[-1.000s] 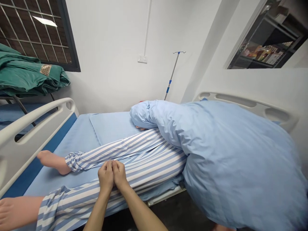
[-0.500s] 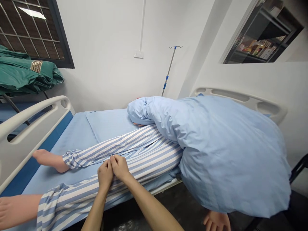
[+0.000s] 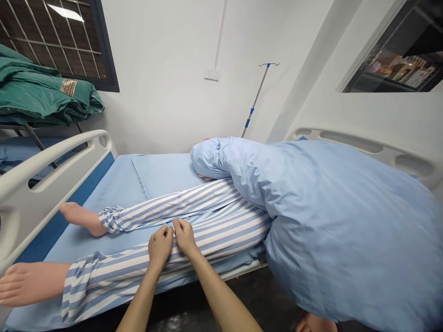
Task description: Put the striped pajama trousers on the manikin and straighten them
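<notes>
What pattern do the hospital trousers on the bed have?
The hospital trousers have blue and white lengthwise stripes, seen best in the head view.

Left hand, right hand, now apart, fingers no longer touching

Free room lies on the sheet beyond the striped legs, as far as the side rail, which walls it off. To the sheet's right, the bulky quilt blocks the way and spills over the edge; below the sheet's near edge, dark floor lies open.
</notes>
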The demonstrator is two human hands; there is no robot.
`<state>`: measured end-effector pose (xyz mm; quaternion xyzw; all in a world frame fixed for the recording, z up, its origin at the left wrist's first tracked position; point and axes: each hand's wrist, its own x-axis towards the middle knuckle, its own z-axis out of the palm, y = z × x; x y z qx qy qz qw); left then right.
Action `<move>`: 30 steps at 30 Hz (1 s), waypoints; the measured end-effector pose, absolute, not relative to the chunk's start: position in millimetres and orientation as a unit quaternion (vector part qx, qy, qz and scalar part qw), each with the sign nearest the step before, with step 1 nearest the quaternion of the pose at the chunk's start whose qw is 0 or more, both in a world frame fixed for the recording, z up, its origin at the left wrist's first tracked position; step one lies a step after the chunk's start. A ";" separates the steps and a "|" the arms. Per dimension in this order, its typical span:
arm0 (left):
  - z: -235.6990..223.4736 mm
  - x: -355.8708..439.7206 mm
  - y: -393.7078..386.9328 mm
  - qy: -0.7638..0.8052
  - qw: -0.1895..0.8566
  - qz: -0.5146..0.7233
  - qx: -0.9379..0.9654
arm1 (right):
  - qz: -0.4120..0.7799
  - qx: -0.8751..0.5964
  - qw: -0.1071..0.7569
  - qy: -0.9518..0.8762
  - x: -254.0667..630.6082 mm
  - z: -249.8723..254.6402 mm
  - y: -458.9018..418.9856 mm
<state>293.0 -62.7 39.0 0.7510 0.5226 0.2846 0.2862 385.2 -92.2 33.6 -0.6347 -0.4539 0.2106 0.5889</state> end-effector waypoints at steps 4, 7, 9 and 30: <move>40.4 296.9 -60.2 0.494 0.313 0.288 0.759 | 0.209 -0.630 0.609 -0.434 385.5 33.4 -92.2; 45.0 301.8 -60.5 0.476 0.347 0.316 0.744 | 0.215 -0.623 0.625 -0.419 386.3 32.0 -91.2; 49.3 306.1 -61.5 0.466 0.378 0.345 0.723 | 0.218 -0.616 0.636 -0.410 386.8 31.5 -90.6; 39.2 319.8 -67.1 0.461 0.352 0.366 0.728 | 0.216 -0.626 0.630 -0.407 391.4 42.7 -93.3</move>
